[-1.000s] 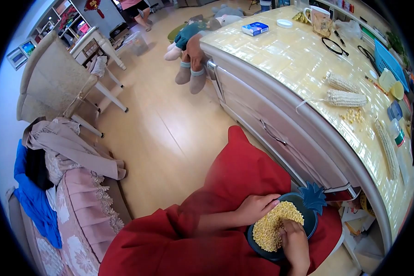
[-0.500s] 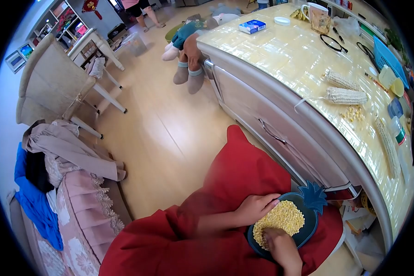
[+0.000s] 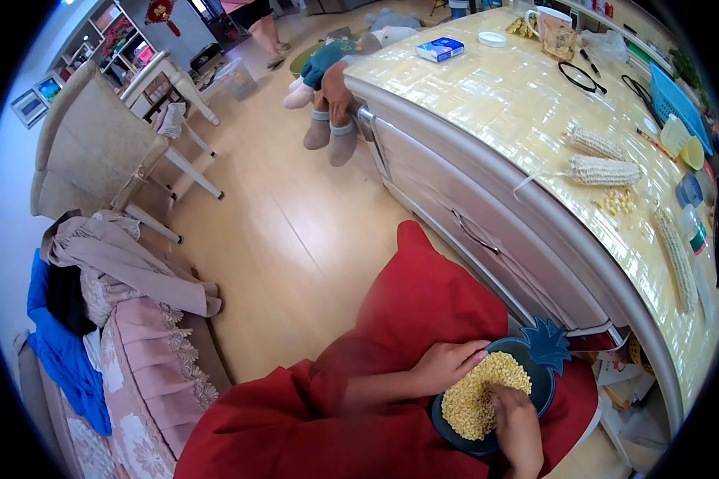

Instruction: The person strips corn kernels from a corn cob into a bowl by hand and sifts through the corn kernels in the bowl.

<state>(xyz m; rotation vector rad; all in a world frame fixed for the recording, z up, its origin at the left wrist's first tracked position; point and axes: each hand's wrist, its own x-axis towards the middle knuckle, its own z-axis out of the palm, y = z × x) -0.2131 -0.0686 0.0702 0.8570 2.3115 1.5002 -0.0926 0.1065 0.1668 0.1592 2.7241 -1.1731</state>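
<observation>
A dark teal pineapple-shaped bowl (image 3: pixel 540 390) rests tilted on the red cloth (image 3: pixel 327 423) over my lap. Yellow corn kernels (image 3: pixel 471 403) fill much of it. My left hand (image 3: pixel 453 366) grips the bowl's near-left rim, fingers laid along the edge. Inside the bowl, my right hand (image 3: pixel 517 423) has its fingers curled together among the kernels; the fingertips are partly hidden. On the tabletop lie stripped corn cobs (image 3: pixel 604 170), with a small heap of loose kernels (image 3: pixel 615 201) beside them and another cob (image 3: pixel 676 259) nearer the right edge.
To my right stands a glossy-topped cabinet (image 3: pixel 455 88) carrying a mug (image 3: pixel 553 32), a blue box (image 3: pixel 440 49) and a blue basket (image 3: pixel 679 100). A chair (image 3: pixel 96 144) and a draped sofa (image 3: pixel 148 359) are at left. Another person's legs (image 3: pixel 265 36) show at the back.
My right hand has shifted right across the kernels, uncovering more of them on the left. My left hand stays on the rim. The person in the back has moved their legs.
</observation>
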